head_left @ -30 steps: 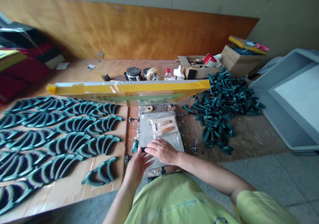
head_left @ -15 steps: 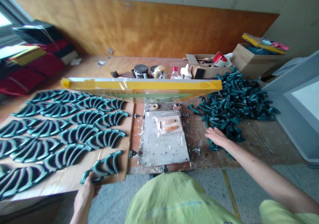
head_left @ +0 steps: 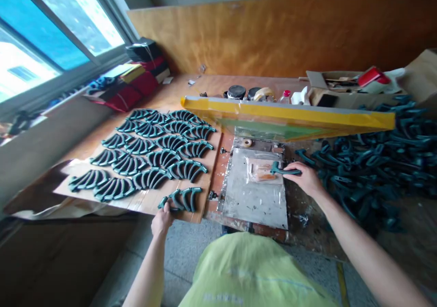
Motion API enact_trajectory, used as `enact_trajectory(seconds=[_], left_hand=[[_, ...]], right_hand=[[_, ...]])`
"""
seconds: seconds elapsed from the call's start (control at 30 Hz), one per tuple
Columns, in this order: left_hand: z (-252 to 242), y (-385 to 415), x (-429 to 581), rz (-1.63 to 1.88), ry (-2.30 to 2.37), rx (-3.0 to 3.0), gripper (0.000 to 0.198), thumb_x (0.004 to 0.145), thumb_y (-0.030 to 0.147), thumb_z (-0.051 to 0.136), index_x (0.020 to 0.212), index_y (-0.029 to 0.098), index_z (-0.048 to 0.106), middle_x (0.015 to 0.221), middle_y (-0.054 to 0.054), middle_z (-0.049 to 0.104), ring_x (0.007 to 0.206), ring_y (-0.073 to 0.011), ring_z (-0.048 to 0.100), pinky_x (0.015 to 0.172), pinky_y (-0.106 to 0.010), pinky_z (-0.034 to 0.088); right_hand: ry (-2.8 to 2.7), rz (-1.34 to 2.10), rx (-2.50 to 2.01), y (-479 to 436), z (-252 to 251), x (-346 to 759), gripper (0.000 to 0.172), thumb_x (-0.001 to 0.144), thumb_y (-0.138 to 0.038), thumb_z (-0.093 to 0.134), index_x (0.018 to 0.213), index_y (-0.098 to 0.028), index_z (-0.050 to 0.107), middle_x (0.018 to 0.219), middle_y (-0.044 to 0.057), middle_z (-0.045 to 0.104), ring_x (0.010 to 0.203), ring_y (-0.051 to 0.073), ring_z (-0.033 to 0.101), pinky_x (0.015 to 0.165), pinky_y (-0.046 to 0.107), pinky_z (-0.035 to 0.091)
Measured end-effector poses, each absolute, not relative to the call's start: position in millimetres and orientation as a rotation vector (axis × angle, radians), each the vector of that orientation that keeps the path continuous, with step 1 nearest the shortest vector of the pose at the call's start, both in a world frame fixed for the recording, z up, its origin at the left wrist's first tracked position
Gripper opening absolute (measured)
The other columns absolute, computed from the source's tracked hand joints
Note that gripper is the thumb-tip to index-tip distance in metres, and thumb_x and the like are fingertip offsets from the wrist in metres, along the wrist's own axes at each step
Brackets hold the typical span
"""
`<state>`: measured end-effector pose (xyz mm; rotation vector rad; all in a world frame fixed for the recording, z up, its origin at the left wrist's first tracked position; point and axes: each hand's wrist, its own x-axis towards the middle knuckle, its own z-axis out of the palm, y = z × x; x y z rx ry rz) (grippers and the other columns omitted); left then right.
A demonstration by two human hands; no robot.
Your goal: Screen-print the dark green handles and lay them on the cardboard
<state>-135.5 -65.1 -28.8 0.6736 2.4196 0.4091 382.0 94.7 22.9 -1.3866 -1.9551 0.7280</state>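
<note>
My right hand is closed on one end of a dark green curved handle. The handle's wider end is over a small pale fixture block with orange-brown strips; contact cannot be made out. That block sits on a grey metal plate. At the cardboard's front edge, my left hand pinches the near end of a green handle, the last in a short row. Further rows of matching handles lie fanned out on the cardboard sheet.
A yellow-taped frame stands tilted above the plate's far side. To the right lies a heap of loose green handles. Behind are black-lidded jars, a red-capped bottle and an open carton. Red boxes sit by the window.
My right hand has moved left from the heap to the fixture with a handle in it. My left hand stays at the same handle. The view has swung left.
</note>
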Motion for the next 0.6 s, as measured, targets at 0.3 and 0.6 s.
enact_trajectory(seconds=[0.3,0.6], left_hand=[[2,-37,-133,0.395,2.587,0.754,0.047,0.088,0.056,0.032,0.073,0.019,0.056,0.072,-0.015,0.061,0.095,-0.0416,0.061,0.083,-0.053,0.042],[146,105,-5,1.635,1.391,1.134,0.059,0.089,0.068,0.032,0.113,0.019,0.055,0.053,0.004,0.05,0.042,-0.0105,0.042,0.045,-0.024,0.033]], right_hand=[[-2.295,0.359,-1.307,99,-5,310,0.022,0.086,-0.014,0.059,0.1,-0.02,0.073,0.102,0.009,0.069,0.1,0.024,0.058,0.09,0.041,0.047],[-2.628,0.34,-1.119,94,-2,278,0.052,0.084,-0.036,0.066,0.133,-0.02,0.054,0.14,0.013,0.051,0.137,0.028,0.037,0.113,0.056,0.023]])
